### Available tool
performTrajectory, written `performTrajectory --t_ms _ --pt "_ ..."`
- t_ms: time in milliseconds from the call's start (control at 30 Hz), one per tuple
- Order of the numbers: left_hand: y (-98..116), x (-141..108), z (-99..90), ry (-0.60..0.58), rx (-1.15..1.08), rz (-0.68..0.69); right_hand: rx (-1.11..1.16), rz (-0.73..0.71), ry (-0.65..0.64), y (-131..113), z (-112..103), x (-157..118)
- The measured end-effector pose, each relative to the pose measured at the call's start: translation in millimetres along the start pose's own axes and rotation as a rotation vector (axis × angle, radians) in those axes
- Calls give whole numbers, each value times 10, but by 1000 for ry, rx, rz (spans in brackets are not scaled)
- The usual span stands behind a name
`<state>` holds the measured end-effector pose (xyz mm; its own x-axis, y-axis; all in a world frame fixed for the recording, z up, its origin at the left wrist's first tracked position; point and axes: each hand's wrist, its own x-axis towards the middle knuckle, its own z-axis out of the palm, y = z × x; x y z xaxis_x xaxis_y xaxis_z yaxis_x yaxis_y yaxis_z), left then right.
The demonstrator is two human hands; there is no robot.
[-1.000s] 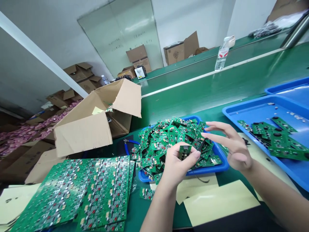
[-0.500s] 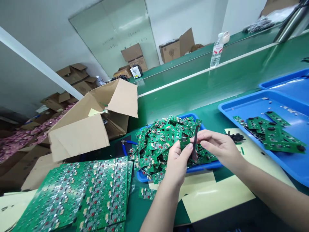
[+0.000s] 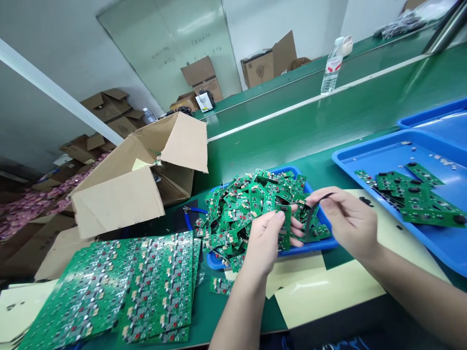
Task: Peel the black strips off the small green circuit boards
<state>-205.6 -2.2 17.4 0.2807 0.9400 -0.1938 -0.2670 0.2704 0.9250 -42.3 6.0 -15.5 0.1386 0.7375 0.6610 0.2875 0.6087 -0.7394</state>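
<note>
My left hand (image 3: 265, 240) grips a small green circuit board (image 3: 285, 227) between thumb and fingers, with a dark piece near the board's upper end. Pinched in my right hand (image 3: 352, 223) is a thin, curved black strip (image 3: 309, 221), which hangs down a little to the right of the board. The strip and the board are apart. Beneath both hands, a heap of similar circuit boards (image 3: 233, 214) fills a blue tray (image 3: 218, 263).
Large circuit board panels (image 3: 153, 287) are stacked at left, near blue-handled pliers (image 3: 188, 218) and an open cardboard box (image 3: 116, 209). At right, a larger blue tray (image 3: 368, 150) holds several boards. Yellow paper (image 3: 328, 291) lies in front. A water bottle (image 3: 331, 70) stands behind.
My right hand has moved right with the black strip, away from the board. My left hand has turned the board, so more of its face shows, and its fingers have spread behind it.
</note>
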Motion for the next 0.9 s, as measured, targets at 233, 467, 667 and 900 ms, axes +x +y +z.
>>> performTrajectory --t_ms 233,467,667,900 --pt "-13 19 -14 48 119 45 -116 -231 -346 31 -3 38" --pt "-62 33 34 4 209 50 -244 -329 -435 36 32 29" --pt "-65 37 35 12 248 70 -262 -374 -451 36 19 41" --pt "-57 33 37 -3 290 69 -290 -348 -428 46 25 25"
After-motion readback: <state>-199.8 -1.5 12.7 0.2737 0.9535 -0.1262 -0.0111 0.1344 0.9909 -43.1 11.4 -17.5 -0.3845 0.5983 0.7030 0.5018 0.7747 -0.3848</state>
